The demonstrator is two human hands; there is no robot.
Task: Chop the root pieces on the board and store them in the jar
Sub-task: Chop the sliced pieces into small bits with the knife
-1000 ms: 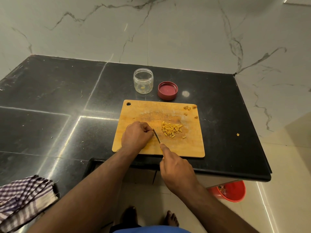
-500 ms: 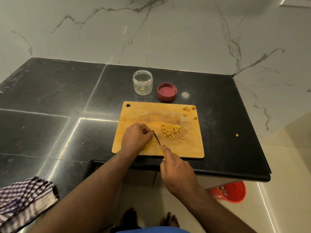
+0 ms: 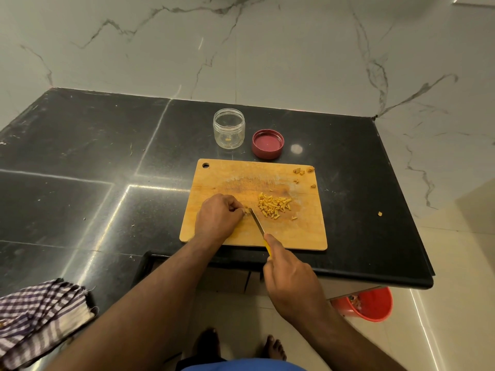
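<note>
The chopping step is in hand: the left hand (image 3: 218, 218) pinches a root piece (image 3: 246, 210) on the board (image 3: 302, 234) while the right hand (image 3: 290, 277) grips the knife (image 3: 256, 221) beside it, so next comes another slice, then scooping the chopped pile (image 3: 273, 208) into the open jar (image 3: 229, 128) on the tabletop (image 3: 80, 156).

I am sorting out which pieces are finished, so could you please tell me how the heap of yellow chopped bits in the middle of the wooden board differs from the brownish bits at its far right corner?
The heap of yellow chopped bits is dense, slender and bright; the brownish bits are few, chunkier, duller and scattered. The heap lies beside the knife blade; the corner bits lie far from it. Both rest on the wooden board.
</note>
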